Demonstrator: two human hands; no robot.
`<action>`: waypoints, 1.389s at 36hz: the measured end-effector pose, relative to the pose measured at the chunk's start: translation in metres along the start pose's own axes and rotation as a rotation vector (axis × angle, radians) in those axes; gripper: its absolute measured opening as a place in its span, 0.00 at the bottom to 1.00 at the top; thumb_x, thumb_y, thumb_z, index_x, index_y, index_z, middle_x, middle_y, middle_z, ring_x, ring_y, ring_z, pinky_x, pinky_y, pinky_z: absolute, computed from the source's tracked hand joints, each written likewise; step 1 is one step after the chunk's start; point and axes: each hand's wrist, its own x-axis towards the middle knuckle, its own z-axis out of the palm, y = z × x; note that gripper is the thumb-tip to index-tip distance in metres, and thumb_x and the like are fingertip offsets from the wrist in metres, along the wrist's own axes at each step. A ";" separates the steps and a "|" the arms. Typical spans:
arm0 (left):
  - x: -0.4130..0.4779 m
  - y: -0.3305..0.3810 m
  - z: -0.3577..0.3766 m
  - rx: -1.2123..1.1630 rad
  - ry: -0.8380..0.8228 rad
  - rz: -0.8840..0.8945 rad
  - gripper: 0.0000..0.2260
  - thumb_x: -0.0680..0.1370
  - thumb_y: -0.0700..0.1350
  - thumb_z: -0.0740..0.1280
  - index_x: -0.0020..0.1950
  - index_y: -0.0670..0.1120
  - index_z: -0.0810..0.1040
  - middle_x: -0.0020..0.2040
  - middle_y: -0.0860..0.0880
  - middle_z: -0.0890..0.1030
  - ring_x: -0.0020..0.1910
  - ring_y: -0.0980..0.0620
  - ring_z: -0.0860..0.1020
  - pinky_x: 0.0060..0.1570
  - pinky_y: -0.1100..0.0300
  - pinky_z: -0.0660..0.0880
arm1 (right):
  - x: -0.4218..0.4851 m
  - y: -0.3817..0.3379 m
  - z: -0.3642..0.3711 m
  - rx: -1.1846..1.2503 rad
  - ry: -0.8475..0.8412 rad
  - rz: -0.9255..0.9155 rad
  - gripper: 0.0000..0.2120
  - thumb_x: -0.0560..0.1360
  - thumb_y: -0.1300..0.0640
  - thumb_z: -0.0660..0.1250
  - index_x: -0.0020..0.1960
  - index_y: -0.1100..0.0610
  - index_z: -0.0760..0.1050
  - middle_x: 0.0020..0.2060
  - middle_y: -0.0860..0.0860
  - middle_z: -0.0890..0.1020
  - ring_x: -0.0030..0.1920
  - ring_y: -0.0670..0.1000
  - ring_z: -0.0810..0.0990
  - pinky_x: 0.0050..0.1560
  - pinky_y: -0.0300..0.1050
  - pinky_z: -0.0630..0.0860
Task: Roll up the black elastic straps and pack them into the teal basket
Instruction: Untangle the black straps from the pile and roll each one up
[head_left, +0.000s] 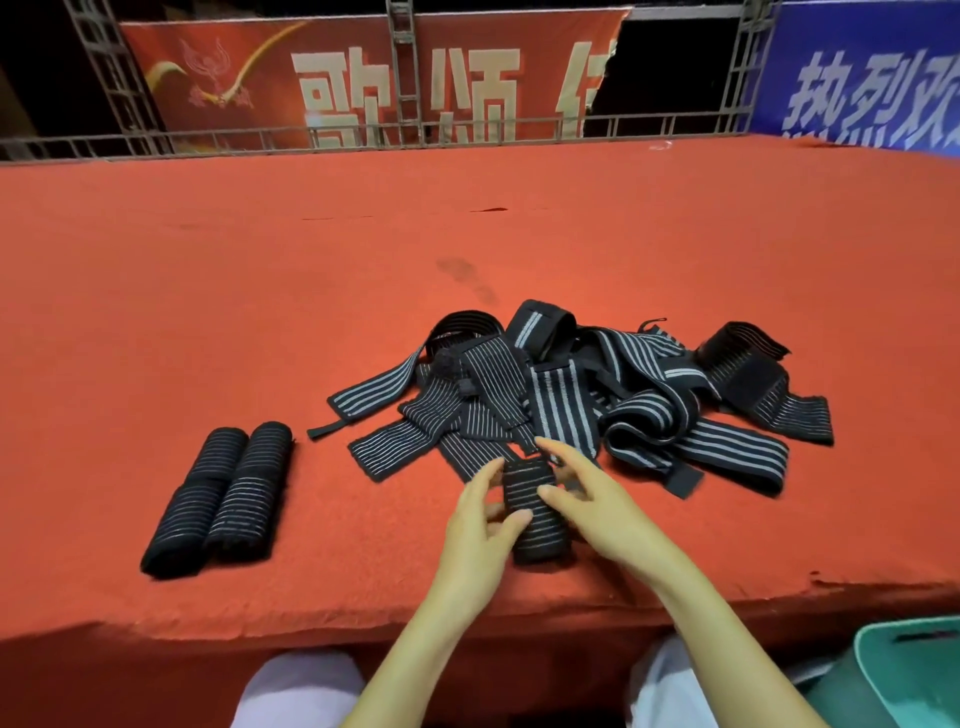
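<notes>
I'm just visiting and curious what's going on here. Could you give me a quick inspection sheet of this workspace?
Surface: red cloth covering the table, one dark smudge.
Job's things: loose straps heaped at centre; four finished rolls at left; teal basket low at right, beyond the table's edge.
Clutter: nothing seen.
Grips: left hand and right hand both hold one roll.
Cables: nothing seen.
Surroundings: metal railing, red banner, blue banner.

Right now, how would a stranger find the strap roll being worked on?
Start at the loose strap pile on the red table. Just nearer the table's front edge, one roll sits between the left hand and right hand. The other rolls lie untouched, far left.
</notes>
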 end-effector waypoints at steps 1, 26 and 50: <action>0.000 -0.002 -0.005 0.042 0.047 0.079 0.27 0.75 0.33 0.68 0.69 0.53 0.67 0.64 0.53 0.71 0.55 0.64 0.77 0.48 0.70 0.74 | 0.000 -0.003 0.005 0.049 -0.010 -0.057 0.24 0.78 0.64 0.64 0.66 0.39 0.66 0.51 0.46 0.78 0.45 0.42 0.79 0.49 0.33 0.73; -0.008 -0.035 -0.056 0.363 -0.043 0.427 0.22 0.77 0.47 0.62 0.69 0.59 0.63 0.73 0.61 0.61 0.72 0.58 0.64 0.68 0.58 0.67 | 0.005 0.023 0.054 -0.274 0.002 -0.557 0.25 0.77 0.58 0.64 0.73 0.52 0.63 0.74 0.42 0.62 0.74 0.44 0.62 0.72 0.37 0.60; 0.001 -0.021 -0.056 0.073 0.055 0.202 0.23 0.74 0.35 0.69 0.64 0.57 0.72 0.56 0.57 0.81 0.58 0.61 0.78 0.59 0.67 0.72 | 0.009 0.018 0.059 0.084 0.092 -0.327 0.15 0.73 0.57 0.67 0.58 0.44 0.75 0.58 0.38 0.79 0.60 0.41 0.78 0.63 0.40 0.72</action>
